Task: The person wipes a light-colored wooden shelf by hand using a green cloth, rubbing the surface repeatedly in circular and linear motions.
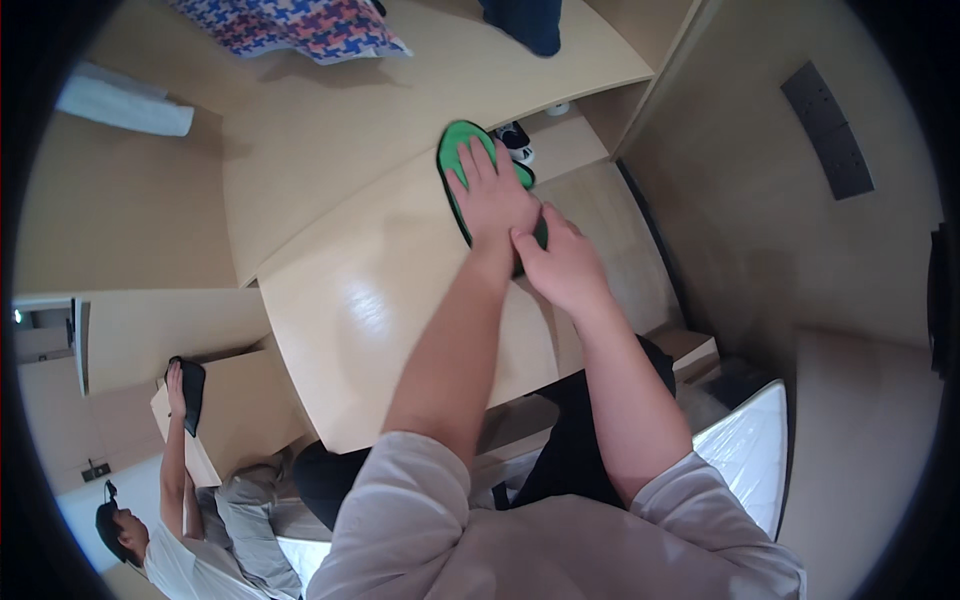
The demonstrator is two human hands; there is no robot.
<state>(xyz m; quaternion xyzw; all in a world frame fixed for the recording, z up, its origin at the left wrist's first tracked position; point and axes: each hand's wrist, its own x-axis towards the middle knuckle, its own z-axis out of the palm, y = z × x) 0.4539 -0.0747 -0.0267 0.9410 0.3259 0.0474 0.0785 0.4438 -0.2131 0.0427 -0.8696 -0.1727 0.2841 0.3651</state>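
Observation:
A green cloth (463, 140) with black edging lies on a light wood panel (370, 300), near the panel's far right corner. My left hand (488, 200) presses flat on it, fingers stretched and spread. Beside my left wrist, my right hand (562, 258) has its thumb and fingers bent around the near part of the cloth, where a bit of green shows between them. Some of the cloth is hidden under both hands.
Shoes (515, 142) stand in an opening beyond the cloth. Patterned fabric (300, 25) and a dark blue garment (525, 22) hang above a wood shelf (330, 130). Another person (190, 550) at lower left holds a dark cloth (190, 395) against a wood panel. Sockets (828, 130) sit on the right wall.

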